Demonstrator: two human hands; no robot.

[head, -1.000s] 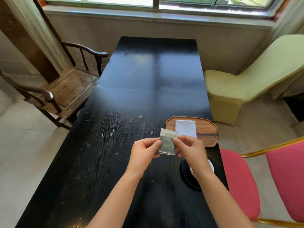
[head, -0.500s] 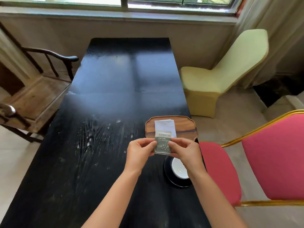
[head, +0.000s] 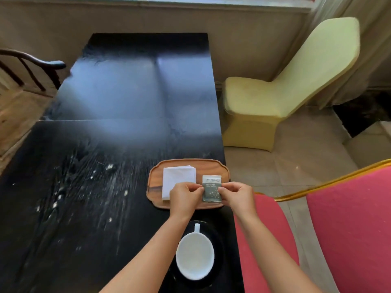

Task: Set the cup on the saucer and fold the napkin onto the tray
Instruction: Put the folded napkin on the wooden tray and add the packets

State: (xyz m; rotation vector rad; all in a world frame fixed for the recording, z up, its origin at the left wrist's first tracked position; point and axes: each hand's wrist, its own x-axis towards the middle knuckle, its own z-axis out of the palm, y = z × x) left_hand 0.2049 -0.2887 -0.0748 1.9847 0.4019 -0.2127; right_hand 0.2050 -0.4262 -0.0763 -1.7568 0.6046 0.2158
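Observation:
A white cup (head: 195, 255) stands on a black saucer (head: 218, 269) near the table's front right edge, its handle pointing away from me. Beyond it lies a wooden tray (head: 220, 169) with a folded white napkin (head: 177, 178) on its left half. Over the tray's right half I hold a small grey-green packet (head: 212, 188) between both hands. My left hand (head: 185, 199) pinches its left edge and my right hand (head: 238, 197) pinches its right edge. My left hand covers the napkin's near corner.
The black wooden table (head: 118, 144) stretches toward the window wall. A pale yellow covered chair (head: 285, 89) stands at the right, a red chair with a gold frame (head: 338, 218) close by my right arm, and a dark wooden armchair (head: 31, 68) at the left.
Both hands carried the packet forward and to the right, from above the table in front of the tray to over the tray's right half. The view tilted down, showing the cup fully.

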